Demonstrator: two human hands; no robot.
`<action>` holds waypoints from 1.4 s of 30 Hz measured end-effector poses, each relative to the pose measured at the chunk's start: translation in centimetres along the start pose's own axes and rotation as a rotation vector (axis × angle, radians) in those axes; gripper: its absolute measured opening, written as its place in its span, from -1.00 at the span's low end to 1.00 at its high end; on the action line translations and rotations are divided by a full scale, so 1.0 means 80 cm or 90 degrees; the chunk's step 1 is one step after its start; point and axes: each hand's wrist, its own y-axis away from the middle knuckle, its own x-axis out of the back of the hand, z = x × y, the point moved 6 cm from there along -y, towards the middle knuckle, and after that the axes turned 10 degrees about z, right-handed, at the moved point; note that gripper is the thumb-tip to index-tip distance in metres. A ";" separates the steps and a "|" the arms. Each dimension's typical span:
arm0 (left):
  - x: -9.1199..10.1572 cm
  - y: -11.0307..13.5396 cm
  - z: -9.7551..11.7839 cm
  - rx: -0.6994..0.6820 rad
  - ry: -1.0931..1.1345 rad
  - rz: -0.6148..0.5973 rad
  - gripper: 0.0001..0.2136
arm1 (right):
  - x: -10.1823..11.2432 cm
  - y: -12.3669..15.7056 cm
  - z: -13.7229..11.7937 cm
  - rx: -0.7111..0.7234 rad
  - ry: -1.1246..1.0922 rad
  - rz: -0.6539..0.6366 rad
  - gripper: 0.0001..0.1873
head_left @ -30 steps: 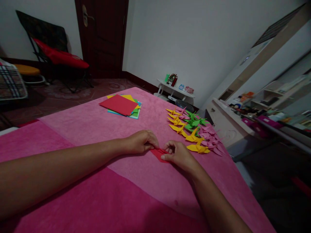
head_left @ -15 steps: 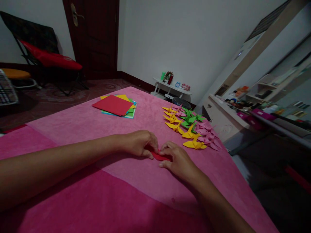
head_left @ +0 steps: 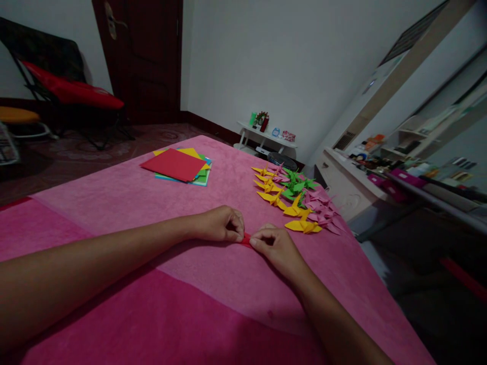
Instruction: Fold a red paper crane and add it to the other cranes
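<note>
Where the red paper (head_left: 246, 240) is: just below the middle of the picture; I can't tell if it touches the pink cloth (head_left: 213, 284).
Left hand (head_left: 224, 223): fingers pinch the paper's left side.
Right hand (head_left: 276, 247): fingers pinch the paper's right side.
Paper's long way: the small bit that shows seems to run from hand to hand, dipping a little to the right; fingers hide the ends.
Nearer hand: neither, as both touch the paper.
Yellow birds (head_left: 303, 226): up and right of the right hand, near but not touching.
</note>
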 end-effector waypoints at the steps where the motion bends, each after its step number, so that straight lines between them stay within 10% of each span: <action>1: 0.000 -0.001 -0.002 0.012 0.005 -0.007 -0.88 | -0.001 0.000 0.003 -0.026 -0.007 -0.003 -0.83; 17: -0.005 -0.013 -0.016 0.081 0.019 -0.027 -0.85 | 0.005 -0.013 0.027 -0.199 -0.030 -0.131 -0.77; 42: -0.006 -0.010 -0.011 0.079 0.012 -0.020 -0.89 | 0.006 -0.005 0.034 -0.150 0.078 -0.138 -0.82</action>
